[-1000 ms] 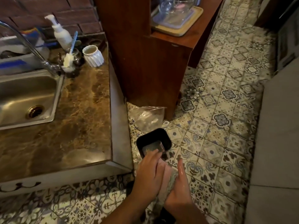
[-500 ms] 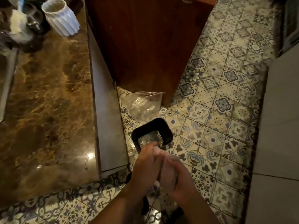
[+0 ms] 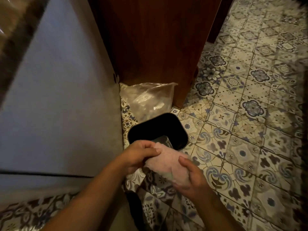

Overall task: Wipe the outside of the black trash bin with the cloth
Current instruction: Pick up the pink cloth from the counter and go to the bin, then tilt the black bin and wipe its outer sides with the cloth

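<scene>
We find both hands closed on the cloth [image 3: 166, 164]. The left hand [image 3: 141, 154] pinches its upper end with curled fingers, and the right hand [image 3: 191, 176] cups the lower end, thumb laid over it. The black trash bin [image 3: 181, 128] stands open on the tiled floor [image 3: 241, 147] just beyond the left fingers, untouched. We judge the cloth soft and light, best bunched in the palm. The bin looks light and smooth-walled, likely to slide, so steady it at the rim.

We've leaned in, so the sink and cup slid out at upper left. Our left hand [image 3: 141, 154] and right hand [image 3: 191, 178] now grip the cloth [image 3: 166, 163] bunched up, no longer pressed flat.
</scene>
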Tool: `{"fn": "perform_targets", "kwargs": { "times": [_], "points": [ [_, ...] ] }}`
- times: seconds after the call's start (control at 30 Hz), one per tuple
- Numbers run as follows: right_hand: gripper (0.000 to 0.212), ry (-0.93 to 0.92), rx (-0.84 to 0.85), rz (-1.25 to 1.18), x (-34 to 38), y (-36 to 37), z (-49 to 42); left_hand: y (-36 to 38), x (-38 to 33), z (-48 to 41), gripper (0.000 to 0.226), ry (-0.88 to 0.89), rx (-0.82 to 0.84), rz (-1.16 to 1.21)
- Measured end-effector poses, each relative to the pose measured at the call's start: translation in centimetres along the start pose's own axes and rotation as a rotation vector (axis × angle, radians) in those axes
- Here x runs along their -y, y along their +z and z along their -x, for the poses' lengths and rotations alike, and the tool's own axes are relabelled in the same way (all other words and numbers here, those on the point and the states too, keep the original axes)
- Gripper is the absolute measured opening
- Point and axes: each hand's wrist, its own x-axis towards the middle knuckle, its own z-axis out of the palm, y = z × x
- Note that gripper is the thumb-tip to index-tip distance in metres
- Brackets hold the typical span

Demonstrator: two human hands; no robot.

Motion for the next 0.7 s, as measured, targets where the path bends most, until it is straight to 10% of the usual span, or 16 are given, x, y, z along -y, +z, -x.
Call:
{"fn": "perform_targets", "kwargs": {
  "times": [0.2,0.57,0.7],
  "points": [
    [0.104,-0.065,-0.017,0.009,-1.3,-6.4,-4.6,-0.1,3.2,-5.2,0.010,0.169,-0.094,-0.432],
    [0.114,-0.130,-0.045,0.006,-0.4,-13.6,-7.4,2.6,7.5,-10.8,0.023,0.240,-0.094,-0.535],
    [0.088,-0.138,-0.082,-0.035,-0.7,-15.9,-6.8,3.0,9.1,-11.8,0.019,0.303,-0.146,-0.613]
  ]
}}
